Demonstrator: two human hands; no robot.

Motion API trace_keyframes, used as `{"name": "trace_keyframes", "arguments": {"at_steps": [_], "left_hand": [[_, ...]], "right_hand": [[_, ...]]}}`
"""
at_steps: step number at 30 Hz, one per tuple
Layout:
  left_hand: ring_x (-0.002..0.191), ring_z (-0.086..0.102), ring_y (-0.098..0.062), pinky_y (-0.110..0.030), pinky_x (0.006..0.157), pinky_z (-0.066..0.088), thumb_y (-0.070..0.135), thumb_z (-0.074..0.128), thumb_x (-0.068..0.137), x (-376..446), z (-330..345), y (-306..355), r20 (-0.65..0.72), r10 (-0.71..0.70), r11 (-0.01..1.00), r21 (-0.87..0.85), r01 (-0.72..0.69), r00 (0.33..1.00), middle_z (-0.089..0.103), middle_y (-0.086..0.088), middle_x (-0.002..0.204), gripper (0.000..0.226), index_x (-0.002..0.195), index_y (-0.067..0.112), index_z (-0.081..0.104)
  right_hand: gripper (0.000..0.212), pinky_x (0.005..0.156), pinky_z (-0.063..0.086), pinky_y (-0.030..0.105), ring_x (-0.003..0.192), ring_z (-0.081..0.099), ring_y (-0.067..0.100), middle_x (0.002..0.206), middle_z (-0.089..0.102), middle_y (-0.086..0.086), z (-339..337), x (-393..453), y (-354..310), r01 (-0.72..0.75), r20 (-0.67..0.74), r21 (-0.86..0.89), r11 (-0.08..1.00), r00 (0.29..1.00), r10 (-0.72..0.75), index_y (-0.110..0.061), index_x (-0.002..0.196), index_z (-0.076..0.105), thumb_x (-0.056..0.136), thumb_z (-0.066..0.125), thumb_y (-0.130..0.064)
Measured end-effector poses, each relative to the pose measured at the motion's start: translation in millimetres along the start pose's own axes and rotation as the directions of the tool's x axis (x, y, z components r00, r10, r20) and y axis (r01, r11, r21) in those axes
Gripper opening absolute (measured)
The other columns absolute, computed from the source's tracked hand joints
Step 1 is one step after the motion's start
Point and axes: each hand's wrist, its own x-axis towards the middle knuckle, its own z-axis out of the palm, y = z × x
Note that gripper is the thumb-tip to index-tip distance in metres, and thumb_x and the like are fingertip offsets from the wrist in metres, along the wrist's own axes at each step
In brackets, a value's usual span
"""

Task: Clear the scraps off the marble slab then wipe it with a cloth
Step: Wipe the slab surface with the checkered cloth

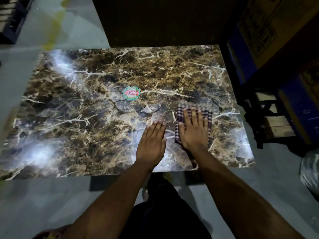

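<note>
A brown, white-veined marble slab (pixel 103 104) fills the middle of the head view. On its near right part lies a checked cloth (pixel 195 107). My right hand (pixel 194 130) presses flat on the cloth with straight, spread fingers. Just left of it, my left hand (pixel 152 140) rests flat on the bare marble, fingers straight and together. A round sticker with red lettering (pixel 131 92) sits near the slab's centre. No loose scraps show on the slab.
Pale floor (pixel 43 195) surrounds the slab. A dark panel (pixel 164 21) stands behind its far edge. Blue racking with cardboard boxes (pixel 269 49) stands at the right, and a clear plastic bag (pixel 310 169) lies at the right edge.
</note>
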Motion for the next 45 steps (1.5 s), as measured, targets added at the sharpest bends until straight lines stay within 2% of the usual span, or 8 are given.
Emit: {"name": "trace_keyframes", "arguments": {"at_steps": [9, 12, 16, 23, 28, 34, 41, 45], "left_hand": [[0.154, 0.020, -0.022, -0.031, 0.121, -0.007, 0.039, 0.020, 0.103, -30.0, -3.4, 14.7, 0.004, -0.007, 1.000, 0.018, 0.007, 1.000, 0.027, -0.005, 0.166, 0.061, 0.158, 0.015, 0.031], [0.156, 0.008, -0.018, -0.032, 0.122, -0.008, 0.037, 0.024, 0.106, -36.6, -0.8, 20.2, 0.016, -0.003, 1.000, -0.004, 0.003, 1.000, 0.014, -0.001, 0.169, 0.059, 0.161, 0.017, 0.021], [0.156, 0.007, -0.020, -0.040, 0.125, -0.002, 0.037, 0.025, 0.106, -40.1, 6.6, 32.0, 0.048, -0.038, 0.999, 0.018, 0.037, 0.998, 0.012, -0.002, 0.170, 0.060, 0.161, 0.017, 0.019], [0.157, 0.004, -0.020, -0.041, 0.127, 0.004, 0.039, 0.025, 0.104, -4.8, 8.9, 54.0, 0.045, 0.002, 1.000, -0.022, -0.002, 0.999, 0.009, -0.003, 0.170, 0.062, 0.161, 0.017, 0.016], [0.157, 0.003, -0.020, -0.040, 0.127, 0.002, 0.038, 0.027, 0.107, 19.6, 11.8, 60.4, 0.035, -0.019, 1.000, -0.018, 0.020, 0.999, 0.010, -0.002, 0.170, 0.060, 0.162, 0.017, 0.016], [0.157, -0.002, -0.020, -0.039, 0.127, 0.000, 0.037, 0.024, 0.108, 51.8, 10.8, 65.9, 0.050, -0.072, 0.997, -0.013, 0.072, 0.996, 0.005, -0.002, 0.170, 0.059, 0.162, 0.018, 0.010], [0.157, 0.001, -0.020, -0.042, 0.127, 0.004, 0.039, 0.027, 0.107, 101.8, 7.4, 58.7, 0.038, -0.137, 0.990, -0.030, 0.138, 0.990, 0.008, -0.004, 0.170, 0.061, 0.162, 0.015, 0.013], [0.157, 0.003, -0.020, -0.041, 0.127, 0.005, 0.038, 0.027, 0.108, 131.3, 3.5, 56.2, 0.036, -0.115, 0.993, -0.022, 0.116, 0.993, 0.009, -0.003, 0.170, 0.060, 0.162, 0.016, 0.014]], "right_hand": [[0.068, 0.126, -0.002, 0.048, 0.158, -0.002, 0.026, 0.172, 0.004, 0.004, 6.0, -62.5, -19.8, 0.046, 0.017, 0.050, 0.998, 0.999, -0.047, -0.031, 0.163, 0.007, 0.101, 0.014, -0.057], [0.071, 0.127, 0.002, 0.050, 0.158, 0.000, 0.027, 0.171, 0.007, 0.006, 1.2, -46.0, 9.3, -0.007, 0.002, 0.021, 1.000, 1.000, 0.006, -0.029, 0.163, 0.009, 0.099, 0.009, -0.059], [0.071, 0.126, 0.010, 0.053, 0.157, 0.006, 0.030, 0.171, 0.011, 0.009, -0.9, -76.6, 41.4, -0.135, -0.043, 0.019, 0.991, 0.990, 0.136, -0.026, 0.163, 0.012, 0.099, 0.014, -0.056], [0.068, 0.127, 0.006, 0.052, 0.158, 0.002, 0.028, 0.171, 0.007, 0.007, 0.8, -57.8, 35.7, -0.022, -0.021, 0.022, 1.000, 1.000, 0.022, -0.029, 0.163, 0.006, 0.102, 0.017, -0.056], [0.070, 0.126, 0.011, 0.053, 0.158, 0.005, 0.030, 0.171, 0.011, 0.010, -5.8, -46.9, 62.6, -0.163, -0.069, 0.027, 0.986, 0.984, 0.165, -0.025, 0.163, 0.007, 0.103, 0.020, -0.056], [0.066, 0.126, 0.010, 0.052, 0.158, 0.006, 0.029, 0.171, 0.013, 0.007, -6.3, -15.7, 32.5, 0.031, -0.044, 0.051, 0.998, 0.999, -0.029, -0.026, 0.163, 0.016, 0.102, 0.023, -0.052], [0.066, 0.125, 0.016, 0.053, 0.155, 0.016, 0.033, 0.168, 0.022, 0.010, -20.5, 33.9, 70.0, -0.074, -0.081, 0.019, 0.997, 0.994, 0.076, -0.024, 0.162, 0.021, 0.102, 0.023, -0.052], [0.066, 0.126, 0.011, 0.053, 0.157, 0.012, 0.031, 0.170, 0.017, 0.008, -17.7, 59.9, 41.0, 0.081, -0.052, 0.060, 0.995, 0.996, -0.077, -0.027, 0.162, 0.019, 0.101, 0.024, -0.051]]}}
